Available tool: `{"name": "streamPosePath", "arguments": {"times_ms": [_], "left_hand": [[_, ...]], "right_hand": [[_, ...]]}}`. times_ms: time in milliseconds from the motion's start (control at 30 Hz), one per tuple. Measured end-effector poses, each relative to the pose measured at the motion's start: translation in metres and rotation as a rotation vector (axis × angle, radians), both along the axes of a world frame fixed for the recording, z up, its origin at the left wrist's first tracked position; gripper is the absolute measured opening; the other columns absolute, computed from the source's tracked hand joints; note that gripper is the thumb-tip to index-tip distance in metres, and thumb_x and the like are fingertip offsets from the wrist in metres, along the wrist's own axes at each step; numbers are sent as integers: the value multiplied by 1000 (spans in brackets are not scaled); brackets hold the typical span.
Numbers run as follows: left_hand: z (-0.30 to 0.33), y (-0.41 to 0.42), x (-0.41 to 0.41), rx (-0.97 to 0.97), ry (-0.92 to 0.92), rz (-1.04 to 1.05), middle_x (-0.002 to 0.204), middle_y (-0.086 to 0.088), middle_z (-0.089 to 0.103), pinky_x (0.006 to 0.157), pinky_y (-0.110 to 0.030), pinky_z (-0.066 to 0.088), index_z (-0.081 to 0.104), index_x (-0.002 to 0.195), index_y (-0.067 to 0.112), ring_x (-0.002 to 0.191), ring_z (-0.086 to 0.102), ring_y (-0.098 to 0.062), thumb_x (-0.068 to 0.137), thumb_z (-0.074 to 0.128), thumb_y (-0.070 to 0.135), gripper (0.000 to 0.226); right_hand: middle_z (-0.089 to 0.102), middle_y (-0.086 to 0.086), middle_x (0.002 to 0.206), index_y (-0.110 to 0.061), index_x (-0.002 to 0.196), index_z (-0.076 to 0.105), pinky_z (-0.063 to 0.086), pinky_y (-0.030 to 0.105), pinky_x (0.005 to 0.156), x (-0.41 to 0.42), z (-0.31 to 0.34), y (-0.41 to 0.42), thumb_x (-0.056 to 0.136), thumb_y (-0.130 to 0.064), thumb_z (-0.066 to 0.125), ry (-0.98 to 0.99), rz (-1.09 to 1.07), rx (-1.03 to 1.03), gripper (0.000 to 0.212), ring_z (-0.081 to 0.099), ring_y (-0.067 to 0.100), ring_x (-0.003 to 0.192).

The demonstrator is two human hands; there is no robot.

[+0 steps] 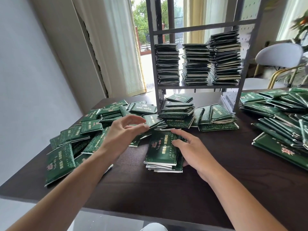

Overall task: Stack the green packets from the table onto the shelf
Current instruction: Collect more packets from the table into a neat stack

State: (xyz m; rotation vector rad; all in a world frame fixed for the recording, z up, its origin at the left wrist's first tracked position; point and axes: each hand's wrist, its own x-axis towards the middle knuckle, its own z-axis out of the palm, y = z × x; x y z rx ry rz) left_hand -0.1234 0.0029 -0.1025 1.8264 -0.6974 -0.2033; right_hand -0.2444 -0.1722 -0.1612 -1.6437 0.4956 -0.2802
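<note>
Packets, green and flat, sit in a small squared pile on the dark counter, directly under the right hand, whose fingers curl over the pile's right edge and grip it. The left hand hovers just left of that pile, fingers loosely spread and holding nothing, its fingertips near a loose packet.

Beyond both hands stands a grey shelf carrying three tall stacks of the same packets, so a good share of the work looks done. Much remains: loose heaps lie left of the left hand, more beyond the fingertips at the shelf's foot, and a big spread far right of the right hand.

The right-side heap runs off the edge of view. The print on the packets is too small to read. A chair behind the shelf is blurred.
</note>
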Motion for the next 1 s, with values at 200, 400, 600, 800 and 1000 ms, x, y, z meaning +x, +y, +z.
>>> {"name": "streamPosePath", "arguments": {"times_ms": [200,400,600,800,1000], "left_hand": [[-19,-6,-33,308,-279,-137,112,28,70,98,-32,53,78,104,40,106,61,12,73,78,54,34],[-19,-10,-38,418,-416,-137,119,35,66,91,-10,42,77,106,47,109,55,19,79,76,56,28],[-21,-8,-38,347,-381,-201,118,37,65,101,-25,46,77,105,48,114,55,15,73,71,63,36],[-21,-7,-35,152,-186,-307,119,24,70,99,-44,54,80,99,41,116,63,1,76,73,50,26],[-19,-10,0,15,-175,-130,93,14,77,80,-35,60,79,94,29,88,72,-7,87,77,11,20]], "right_hand": [[71,-7,112,-46,123,64,54,26,52,-1,4,1,102,-34,50,-36,-41,14,28,72,16,88],[59,-17,125,-51,127,60,54,29,62,-2,5,4,98,-47,54,-19,-61,-35,29,60,8,107],[64,-10,120,-52,120,58,56,34,66,0,3,2,95,-50,59,-4,-87,-61,25,64,18,107],[67,-5,105,-48,116,55,53,33,70,-2,6,2,92,-46,63,12,-100,-62,25,64,15,96],[68,-5,98,-44,120,52,50,30,63,-5,9,4,88,-36,71,16,-99,-33,38,65,15,85]]}}
